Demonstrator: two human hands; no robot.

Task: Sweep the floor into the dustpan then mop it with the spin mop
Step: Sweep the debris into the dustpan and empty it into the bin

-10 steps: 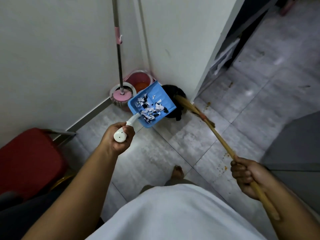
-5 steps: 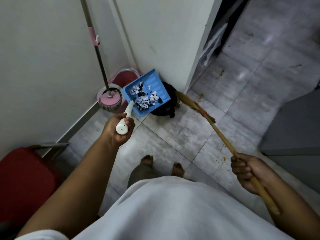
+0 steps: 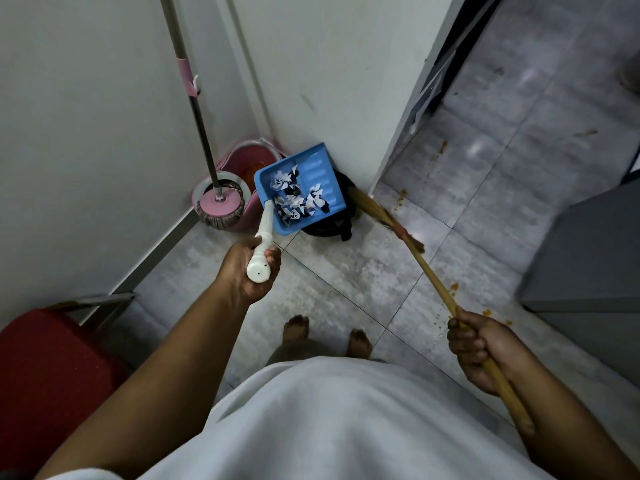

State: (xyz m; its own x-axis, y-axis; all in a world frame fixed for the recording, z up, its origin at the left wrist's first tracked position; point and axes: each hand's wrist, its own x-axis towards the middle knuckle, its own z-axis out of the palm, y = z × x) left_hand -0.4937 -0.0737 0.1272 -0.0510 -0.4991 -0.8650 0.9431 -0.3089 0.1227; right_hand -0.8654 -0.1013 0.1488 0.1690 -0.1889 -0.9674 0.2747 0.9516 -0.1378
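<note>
My left hand (image 3: 247, 268) grips the white handle of a blue dustpan (image 3: 313, 174), held off the floor in the corner and loaded with several torn paper scraps (image 3: 298, 202). My right hand (image 3: 478, 348) is closed around the wooden stick of a straw broom (image 3: 374, 209), whose bristles rest on the tiles beside a black bin bag (image 3: 337, 223). The bag lies partly under the dustpan. A pink spin mop (image 3: 220, 204) stands in its pink bucket (image 3: 249, 159) against the wall.
White walls meet in the corner ahead. A red chair (image 3: 48, 372) stands at my lower left and a grey cabinet (image 3: 588, 261) at the right. Orange stains (image 3: 401, 197) spot the grey floor tiles. My bare feet (image 3: 325, 336) show below the dustpan.
The dustpan has turned a little counter-clockwise and moved further over the black bag. My view has shifted closer to the corner. The broom stays nearly in place.
</note>
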